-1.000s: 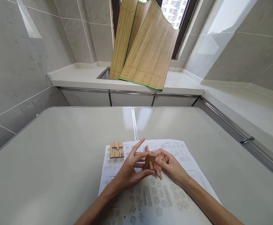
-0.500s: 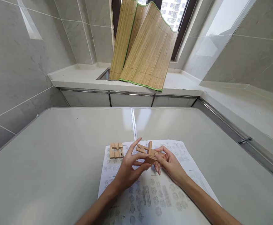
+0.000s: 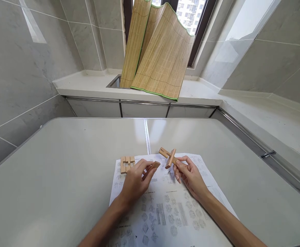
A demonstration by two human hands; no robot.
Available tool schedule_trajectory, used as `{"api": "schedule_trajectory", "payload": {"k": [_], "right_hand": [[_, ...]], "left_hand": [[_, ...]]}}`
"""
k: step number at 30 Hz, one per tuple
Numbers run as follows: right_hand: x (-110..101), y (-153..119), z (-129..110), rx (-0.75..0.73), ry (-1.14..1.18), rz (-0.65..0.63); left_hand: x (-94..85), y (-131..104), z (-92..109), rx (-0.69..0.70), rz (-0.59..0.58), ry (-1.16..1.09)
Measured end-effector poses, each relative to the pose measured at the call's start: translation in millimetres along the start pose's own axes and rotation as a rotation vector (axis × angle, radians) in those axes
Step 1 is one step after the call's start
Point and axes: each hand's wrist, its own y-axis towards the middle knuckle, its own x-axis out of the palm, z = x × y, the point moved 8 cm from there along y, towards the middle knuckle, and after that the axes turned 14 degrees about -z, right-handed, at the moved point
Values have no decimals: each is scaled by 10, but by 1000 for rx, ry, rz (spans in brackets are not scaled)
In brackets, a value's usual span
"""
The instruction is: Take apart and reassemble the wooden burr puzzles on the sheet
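Note:
Between the fingers and thumb of my left hand (image 3: 136, 180) is a small wooden puzzle piece (image 3: 155, 165), mostly covered by the hand. My right hand (image 3: 189, 175) pinches the near end of two crossed wooden puzzle pieces (image 3: 170, 158); one bar passes through the other, and a dark mark shows on the far end. The two hands are apart, above a printed instruction sheet (image 3: 162, 206) with rows of small drawings. Left of my left hand, several notched wooden pieces (image 3: 125, 164) lie side by side on the sheet's upper left corner, partly hidden by the hand.
The sheet lies on a pale folding table (image 3: 62, 171) with a seam (image 3: 147, 137) down its middle. Beyond the table's far edge is a white ledge (image 3: 88, 84), where a bamboo mat (image 3: 162, 55) leans against the window. Tiled walls stand on both sides.
My hands have drawn apart. The left has moved left with one piece, away from the crossed pieces. My right hand has tilted the crossed pair, whose far end now sits higher and further right.

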Motion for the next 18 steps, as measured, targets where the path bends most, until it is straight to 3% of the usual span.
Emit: {"api": "schedule_trajectory", "payload": {"k": [3, 8, 18], "right_hand": [[34, -8, -1, 13, -19, -12], [74, -11, -3, 30, -34, -34], [145, -19, 18, 52, -70, -112]], "left_hand": [[-27, -5, -22, -8, 23, 161], [-56, -38, -98, -54, 94, 176], [-47, -35, -105, -47, 102, 317]]}}
